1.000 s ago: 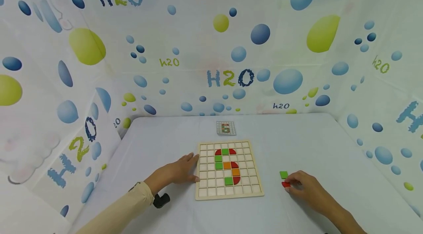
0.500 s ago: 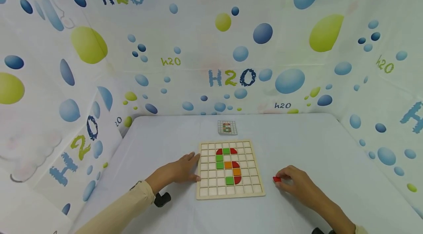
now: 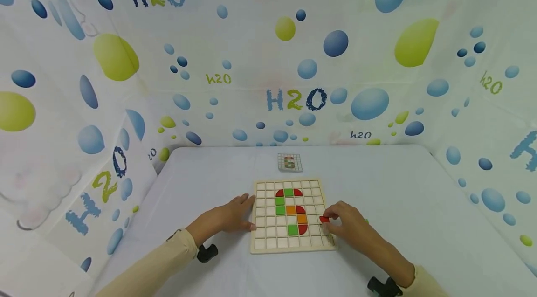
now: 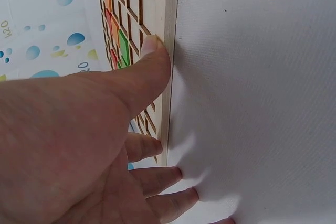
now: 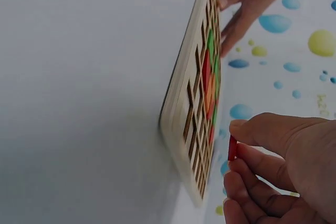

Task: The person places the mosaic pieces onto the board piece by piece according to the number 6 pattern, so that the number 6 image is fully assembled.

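Note:
A wooden grid board (image 3: pixel 271 243) lies on the table, with red, green and orange tiles set in its middle cells, forming a figure. Against its left edge rests my left hand (image 3: pixel 231 215), thumb and fingers spread; the left wrist view shows the thumb (image 4: pixel 152 59) on the frame. My right hand (image 3: pixel 354 229) pinches a small red tile (image 3: pixel 324 219) between thumb and fingertips, above the board's right side. In the right wrist view that red tile (image 5: pixel 232 148) is seen edge-on, apart from the board. A green tile (image 3: pixel 367 221) on the table is mostly hidden behind the right hand.
A small pattern card (image 3: pixel 290 162) showing a similar coloured figure lies beyond the board. White cloth covers the table (image 3: pixel 201 171). Printed curtains (image 3: pixel 251 45) stand at the back and both sides. Black devices sit at the left wrist (image 3: pixel 207 253) and right wrist (image 3: pixel 383 286).
My right hand has lifted the red tile from beside the green one and carried it left to the board's right edge. The left hand has stayed on the board.

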`<state>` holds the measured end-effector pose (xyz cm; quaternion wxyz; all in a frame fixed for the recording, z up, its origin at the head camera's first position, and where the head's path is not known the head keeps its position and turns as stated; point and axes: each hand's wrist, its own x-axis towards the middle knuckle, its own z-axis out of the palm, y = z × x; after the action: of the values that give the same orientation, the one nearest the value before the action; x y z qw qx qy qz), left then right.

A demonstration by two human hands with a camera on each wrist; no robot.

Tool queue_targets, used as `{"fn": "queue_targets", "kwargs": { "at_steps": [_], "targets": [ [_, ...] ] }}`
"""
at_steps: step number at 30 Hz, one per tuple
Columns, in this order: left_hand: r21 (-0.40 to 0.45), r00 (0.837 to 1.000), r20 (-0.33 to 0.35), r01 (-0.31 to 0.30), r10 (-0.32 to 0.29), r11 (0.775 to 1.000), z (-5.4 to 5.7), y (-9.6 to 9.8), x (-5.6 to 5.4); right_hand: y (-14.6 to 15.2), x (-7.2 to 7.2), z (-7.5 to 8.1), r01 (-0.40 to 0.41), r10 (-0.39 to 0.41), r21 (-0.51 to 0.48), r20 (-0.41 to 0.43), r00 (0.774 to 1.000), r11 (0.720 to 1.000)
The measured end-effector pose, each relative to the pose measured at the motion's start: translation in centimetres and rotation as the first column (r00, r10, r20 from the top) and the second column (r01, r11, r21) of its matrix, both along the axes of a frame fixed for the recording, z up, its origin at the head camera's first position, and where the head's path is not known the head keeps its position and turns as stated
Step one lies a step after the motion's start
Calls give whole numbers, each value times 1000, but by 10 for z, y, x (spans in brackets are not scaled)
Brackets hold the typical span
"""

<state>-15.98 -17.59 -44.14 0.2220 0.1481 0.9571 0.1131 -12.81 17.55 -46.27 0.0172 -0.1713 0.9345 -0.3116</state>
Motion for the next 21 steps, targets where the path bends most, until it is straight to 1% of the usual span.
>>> {"fn": "queue_targets", "kwargs": {
  "at_steps": [3,7,12,16,18,21],
  "targets": [
    [4,1000,8,-3,3,1000,0,1,1,-13,0,2,-23,23,-5,15,1000,1000],
    [6,1000,5,-8,8,1000,1,1,3,-31,0,3,-25,26,-10,41,999,1000],
    [2,1000,6,-23,23,1000,1,1,4,-52,-2,2,-57,57,4,47,997,998],
    [-7,1000,6,-15,15,1000,0,1,3,-66,-3,0,-107,106,29,19,994,994],
    [-12,1000,2,-9,9,1000,-1,2,2,-72,-3,1,-139,139,35,-7,990,990],
    [-18,1000,-5,-4,4,1000,-2,2,0,-82,-3,2,-181,182,40,-21,983,983]
  ]
}}
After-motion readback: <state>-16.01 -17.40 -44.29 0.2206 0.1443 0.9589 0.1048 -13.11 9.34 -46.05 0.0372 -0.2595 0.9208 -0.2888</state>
